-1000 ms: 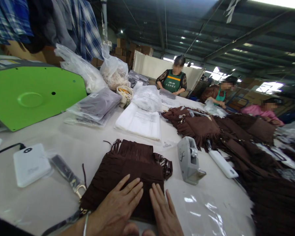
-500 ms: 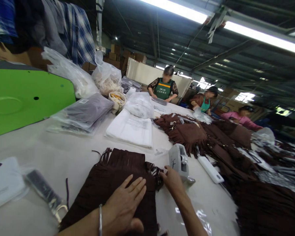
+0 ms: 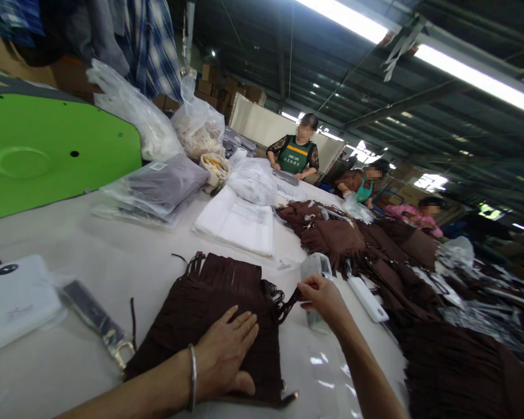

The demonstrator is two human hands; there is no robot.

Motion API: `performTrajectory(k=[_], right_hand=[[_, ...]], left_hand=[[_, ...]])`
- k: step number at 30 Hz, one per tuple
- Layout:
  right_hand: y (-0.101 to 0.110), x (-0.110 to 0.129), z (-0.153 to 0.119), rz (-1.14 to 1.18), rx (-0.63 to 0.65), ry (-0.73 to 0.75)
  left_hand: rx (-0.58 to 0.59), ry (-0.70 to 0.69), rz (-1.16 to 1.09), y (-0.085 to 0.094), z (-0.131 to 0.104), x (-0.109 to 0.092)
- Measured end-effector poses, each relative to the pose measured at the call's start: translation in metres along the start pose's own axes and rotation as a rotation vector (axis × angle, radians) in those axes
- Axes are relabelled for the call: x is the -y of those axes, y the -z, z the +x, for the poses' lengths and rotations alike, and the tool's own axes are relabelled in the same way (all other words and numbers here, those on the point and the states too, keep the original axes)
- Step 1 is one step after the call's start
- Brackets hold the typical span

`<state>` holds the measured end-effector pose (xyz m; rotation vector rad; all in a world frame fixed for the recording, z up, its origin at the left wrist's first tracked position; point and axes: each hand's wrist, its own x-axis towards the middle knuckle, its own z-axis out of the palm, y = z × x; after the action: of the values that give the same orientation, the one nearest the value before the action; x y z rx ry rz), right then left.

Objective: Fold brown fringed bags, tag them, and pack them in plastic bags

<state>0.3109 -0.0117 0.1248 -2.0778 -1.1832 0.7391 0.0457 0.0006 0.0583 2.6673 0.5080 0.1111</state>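
A dark brown fringed bag (image 3: 179, 326) lies flat on the pale table. My left hand (image 3: 227, 352), with a bracelet at the wrist, rests palm down on its fringe, fingers stretched out. My right hand (image 3: 321, 294) pinches the ends of some fringe strands (image 3: 289, 304) at the bag's right edge and holds them out to the side. Behind that hand stands a grey tape dispenser (image 3: 317, 265), partly hidden by it. Left of the bag is a wrapped dark strap (image 3: 96, 317) with a metal clasp.
A white device (image 3: 20, 302) lies at the left. Beyond the bag are white sheets (image 3: 238, 224) and plastic-wrapped grey items (image 3: 157, 186). Brown fringed bags (image 3: 332, 235) pile up on the right, near a white handheld tool (image 3: 367, 298). Several people work farther back.
My right hand has moved right and up, now drawing the fringe strands out from the bag's edge. My left hand stays flat on the bag. The camera view has shifted slightly.
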Motion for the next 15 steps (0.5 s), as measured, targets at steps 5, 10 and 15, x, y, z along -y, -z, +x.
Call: performTrajectory(k=[5, 10, 15], right_hand=[[-0.014, 0.020, -0.007, 0.080, 0.091, 0.024], [-0.014, 0.018, -0.025, -0.028, 0.075, 0.075], [-0.035, -0.011, -0.048, -0.164, -0.014, 0.201]], left_hand=[[-0.118, 0.041, -0.004, 0.016, 0.007, -0.001], [-0.101, 0.123, 0.051, 0.043, 0.017, 0.002], [-0.085, 0.124, 0.026, 0.052, 0.033, 0.008]])
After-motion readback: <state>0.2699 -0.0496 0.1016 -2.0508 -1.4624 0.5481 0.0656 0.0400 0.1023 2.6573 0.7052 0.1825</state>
